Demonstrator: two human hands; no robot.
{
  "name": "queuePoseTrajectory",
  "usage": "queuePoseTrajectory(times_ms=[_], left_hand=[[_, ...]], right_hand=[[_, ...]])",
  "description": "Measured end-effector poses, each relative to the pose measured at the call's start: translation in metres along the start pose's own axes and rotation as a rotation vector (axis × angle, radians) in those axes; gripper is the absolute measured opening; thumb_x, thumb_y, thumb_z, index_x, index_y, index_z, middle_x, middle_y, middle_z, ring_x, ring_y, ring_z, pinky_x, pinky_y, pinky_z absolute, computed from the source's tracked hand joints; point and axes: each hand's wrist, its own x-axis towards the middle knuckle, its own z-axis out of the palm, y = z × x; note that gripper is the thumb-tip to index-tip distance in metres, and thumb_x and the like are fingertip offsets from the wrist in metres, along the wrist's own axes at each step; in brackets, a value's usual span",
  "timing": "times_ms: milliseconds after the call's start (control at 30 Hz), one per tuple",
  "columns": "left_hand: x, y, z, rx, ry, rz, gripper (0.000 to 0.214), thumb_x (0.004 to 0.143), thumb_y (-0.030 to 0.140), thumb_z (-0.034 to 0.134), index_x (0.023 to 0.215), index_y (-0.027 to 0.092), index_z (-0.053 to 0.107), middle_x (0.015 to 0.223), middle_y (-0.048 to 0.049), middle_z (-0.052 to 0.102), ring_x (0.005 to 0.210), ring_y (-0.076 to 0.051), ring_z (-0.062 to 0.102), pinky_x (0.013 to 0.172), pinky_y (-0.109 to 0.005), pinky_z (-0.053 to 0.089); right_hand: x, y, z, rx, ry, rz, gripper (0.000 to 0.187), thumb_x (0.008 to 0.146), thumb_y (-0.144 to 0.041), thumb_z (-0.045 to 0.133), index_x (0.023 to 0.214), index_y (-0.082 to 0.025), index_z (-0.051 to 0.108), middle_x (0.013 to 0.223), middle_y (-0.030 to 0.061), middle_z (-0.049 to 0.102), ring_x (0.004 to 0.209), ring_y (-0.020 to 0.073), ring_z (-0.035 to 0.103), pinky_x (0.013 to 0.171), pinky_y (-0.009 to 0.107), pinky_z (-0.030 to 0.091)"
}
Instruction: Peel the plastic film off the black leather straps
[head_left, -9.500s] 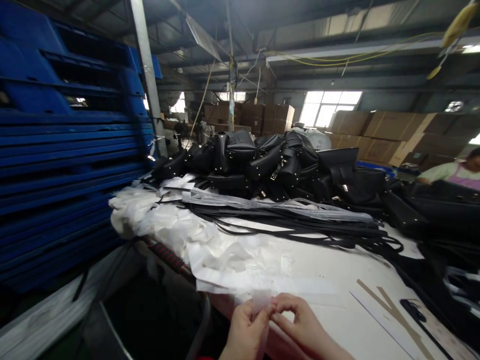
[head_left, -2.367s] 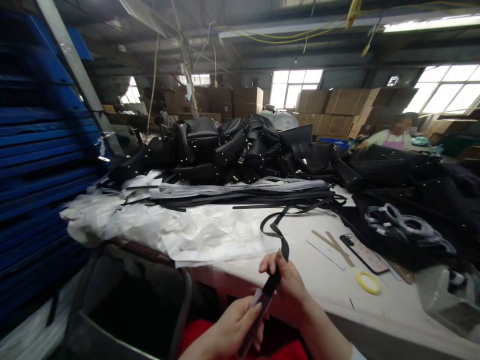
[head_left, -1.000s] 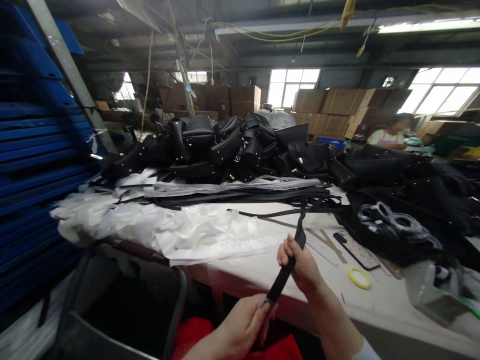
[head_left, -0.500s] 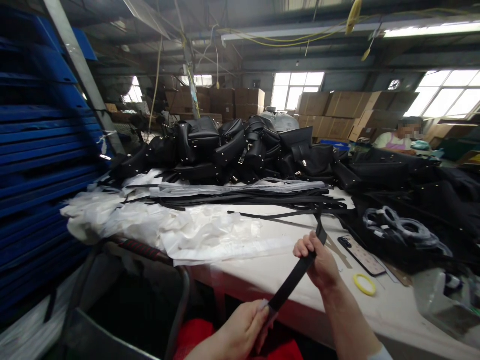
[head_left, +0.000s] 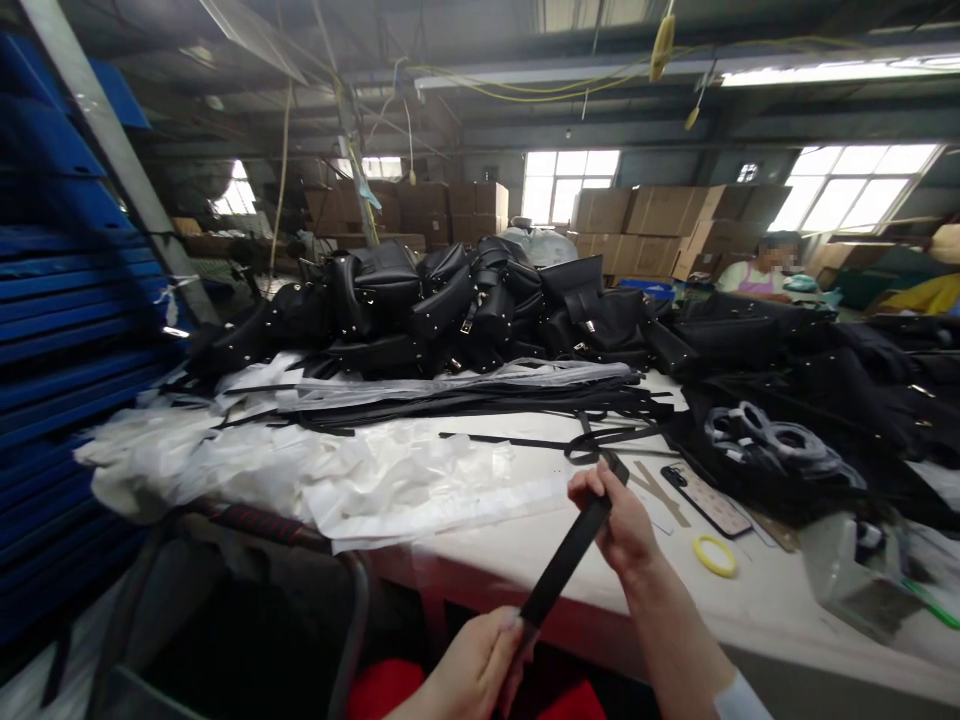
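A black strap (head_left: 566, 562) is stretched at a slant between my two hands, over the table's front edge. Low in the view, my left hand (head_left: 487, 655) pinches its near end, where a bit of clear plastic seems to show at the fingers. Farther up, my right hand (head_left: 616, 510) is closed round the strap. Beyond that hand the strap bends over and a thin black loop (head_left: 581, 447) lies on the table. Behind it, a bundle of long black straps (head_left: 450, 400) lies across the table, partly under clear plastic.
Crumpled white wrapping (head_left: 405, 475) covers the table's left part. Black bags (head_left: 480, 300) are heaped behind. At right are a phone (head_left: 706, 500), a yellow tape roll (head_left: 714, 556), coiled clear tubing (head_left: 784, 445) and a plastic box (head_left: 847, 570). Another person (head_left: 757, 270) sits far right.
The view has swung slightly to the right. Beyond my right hand, the strap's far part has dropped into a loop on the table. Both hands keep their hold on the strap.
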Motion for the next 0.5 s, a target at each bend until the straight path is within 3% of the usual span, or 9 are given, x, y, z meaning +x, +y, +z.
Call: queuePoseTrajectory(times_ms=[133, 300, 400, 500], left_hand=[[0.003, 0.014, 0.002, -0.034, -0.017, 0.026, 0.060, 0.089, 0.074, 0.033, 0.083, 0.017, 0.052, 0.046, 0.0063, 0.044, 0.037, -0.008, 0.036, 0.039, -0.020, 0.023], [0.014, 0.045, 0.003, 0.017, 0.003, 0.092, 0.058, 0.092, 0.069, 0.033, 0.071, 0.017, 0.050, 0.048, 0.0027, 0.047, 0.043, -0.009, 0.041, 0.044, -0.021, 0.031], [0.016, 0.048, 0.005, 0.001, 0.086, 0.141, 0.060, 0.090, 0.072, 0.032, 0.072, 0.017, 0.049, 0.054, 0.0017, 0.048, 0.046, -0.009, 0.043, 0.046, -0.021, 0.034], [0.013, 0.039, 0.008, 0.020, 0.058, 0.111, 0.060, 0.090, 0.073, 0.031, 0.074, 0.018, 0.048, 0.051, 0.0035, 0.045, 0.044, -0.009, 0.039, 0.043, -0.021, 0.029]], right_hand=[[0.003, -0.006, 0.001, -0.182, -0.084, -0.041, 0.050, 0.081, -0.060, 0.066, 0.056, -0.022, 0.047, 0.063, 0.0019, 0.058, 0.070, 0.0187, 0.052, 0.074, 0.033, 0.040], [-0.036, 0.032, 0.026, -0.371, -0.224, 0.011, 0.055, 0.083, -0.068, 0.059, 0.056, -0.020, 0.052, 0.059, 0.0026, 0.057, 0.060, 0.0163, 0.050, 0.063, 0.031, 0.039], [-0.053, 0.049, 0.034, -0.330, -0.279, 0.133, 0.053, 0.080, -0.069, 0.060, 0.063, -0.018, 0.060, 0.065, 0.0022, 0.058, 0.058, 0.0144, 0.049, 0.059, 0.029, 0.039], [-0.044, 0.040, 0.028, -0.159, -0.169, 0.129, 0.051, 0.080, -0.062, 0.066, 0.057, -0.020, 0.051, 0.075, 0.0041, 0.063, 0.071, 0.0168, 0.055, 0.071, 0.030, 0.045]])
